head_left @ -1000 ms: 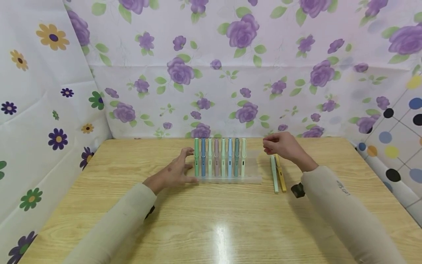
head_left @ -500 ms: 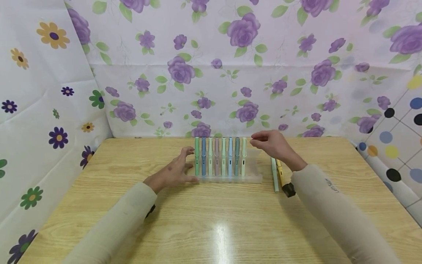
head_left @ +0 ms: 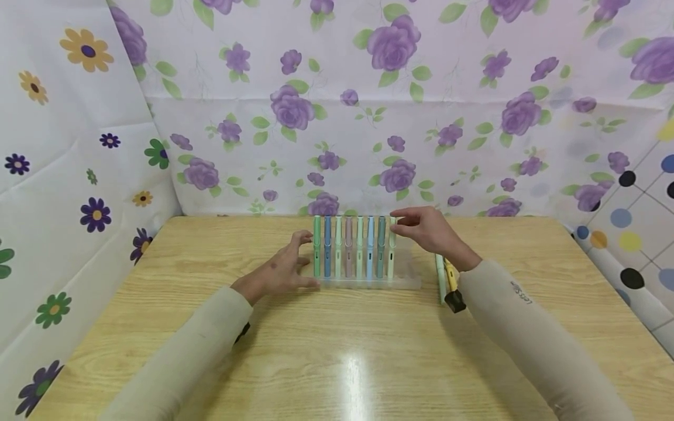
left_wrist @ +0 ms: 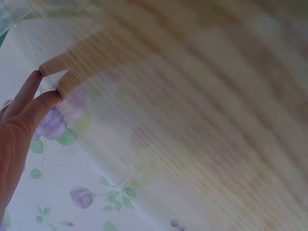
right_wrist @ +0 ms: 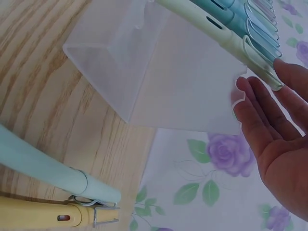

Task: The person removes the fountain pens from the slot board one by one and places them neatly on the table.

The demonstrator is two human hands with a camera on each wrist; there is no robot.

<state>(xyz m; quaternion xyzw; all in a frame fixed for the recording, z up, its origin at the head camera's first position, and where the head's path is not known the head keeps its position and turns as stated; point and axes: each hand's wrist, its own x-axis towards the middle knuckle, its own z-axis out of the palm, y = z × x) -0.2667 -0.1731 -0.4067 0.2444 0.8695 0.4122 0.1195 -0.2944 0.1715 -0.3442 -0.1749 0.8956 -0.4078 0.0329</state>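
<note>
A translucent pen holder (head_left: pixel 408 266) stands at the far middle of the wooden table (head_left: pixel 342 351), with several pastel pens (head_left: pixel 359 248) upright in a row. My left hand (head_left: pixel 305 260) rests open against the holder's left side, fingers spread; the left wrist view shows its straight fingers (left_wrist: pixel 29 103) against a blurred surface. My right hand (head_left: pixel 397 222) reaches the top of the rightmost pale green pen (head_left: pixel 392 248). In the right wrist view this hand (right_wrist: pixel 269 110) is open, fingertips by the pale green pen's cap (right_wrist: pixel 262 67) above the holder (right_wrist: pixel 159 72).
A mint pen (head_left: pixel 439 278) and a yellow pen (head_left: pixel 450 273) lie side by side on the table right of the holder, partly under my right forearm; they show as the mint pen (right_wrist: pixel 43 166) and yellow pen (right_wrist: pixel 48 214). Flowered sheets wall the table on three sides.
My right hand has moved left from above the two loose pens to the top of the rightmost pen in the holder. The left hand has stayed at the holder's left side.
</note>
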